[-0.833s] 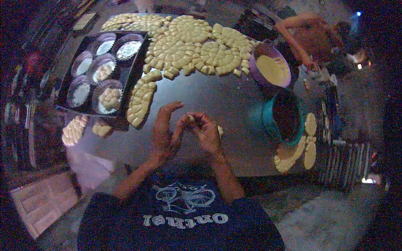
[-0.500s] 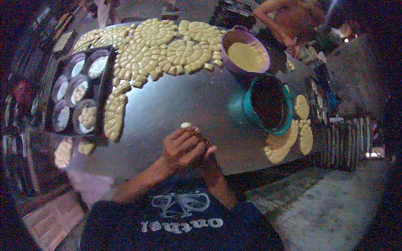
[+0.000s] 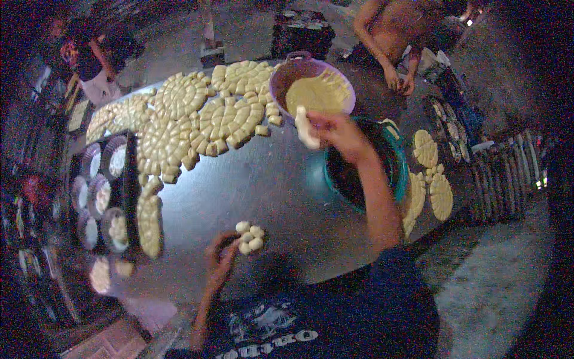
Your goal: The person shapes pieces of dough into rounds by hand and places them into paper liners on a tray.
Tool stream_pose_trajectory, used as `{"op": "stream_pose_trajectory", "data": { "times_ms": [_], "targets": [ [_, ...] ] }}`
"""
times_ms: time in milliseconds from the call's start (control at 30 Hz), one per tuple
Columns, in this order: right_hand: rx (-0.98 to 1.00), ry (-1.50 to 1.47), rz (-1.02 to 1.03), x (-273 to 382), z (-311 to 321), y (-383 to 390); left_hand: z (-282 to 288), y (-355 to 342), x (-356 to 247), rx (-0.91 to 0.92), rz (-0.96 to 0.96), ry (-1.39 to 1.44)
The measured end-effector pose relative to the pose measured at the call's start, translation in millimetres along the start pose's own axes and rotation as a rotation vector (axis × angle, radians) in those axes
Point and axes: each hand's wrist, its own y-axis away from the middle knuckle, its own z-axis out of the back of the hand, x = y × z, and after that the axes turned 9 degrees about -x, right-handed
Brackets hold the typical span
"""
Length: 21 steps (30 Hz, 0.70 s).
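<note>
Over the near part of the metal table, my left hand [image 3: 220,257] has its fingers curled at the left edge of a small ring of pale dough balls [image 3: 255,244], pinching it. My right hand [image 3: 341,134] reaches forward to the near rim of a purple tub [image 3: 275,90] with a yellowish mass inside. From its fingers hangs a pale, elongated piece that looks like dough [image 3: 306,130]; the hand is smeared by motion. My right forearm crosses over a teal basin [image 3: 335,190] with a dark inside.
Flat rounds of dough pieces [image 3: 230,122] cover the far left of the table [image 3: 209,191]. A black tray [image 3: 130,197] with paper-lined cups stands at the left. More dough rounds [image 3: 441,197] lie at the right. Two other people [image 3: 397,36] are beyond the table.
My hands have parted. The right has swung forward and right to the purple tub with a pale piece; the left stays near with the dough-ball ring, now plainly visible. The view has shifted.
</note>
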Motion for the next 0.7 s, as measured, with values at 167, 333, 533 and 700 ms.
{"op": "stream_pose_trajectory", "data": {
  "times_ms": [167,333,533,700],
  "targets": [
    [0.264,0.588,-0.063,-114,33,-166,44,19,58,-0.396,0.150,0.097],
    [0.401,0.632,-0.248,-155,16,-211,53,45,49,-0.596,0.320,0.218],
    [0.500,0.785,-0.321,-168,3,-220,48,51,72,-0.444,0.156,0.207],
    [0.473,0.450,-0.273,-113,3,-189,45,50,54,-0.440,0.162,0.091]
  ]
}}
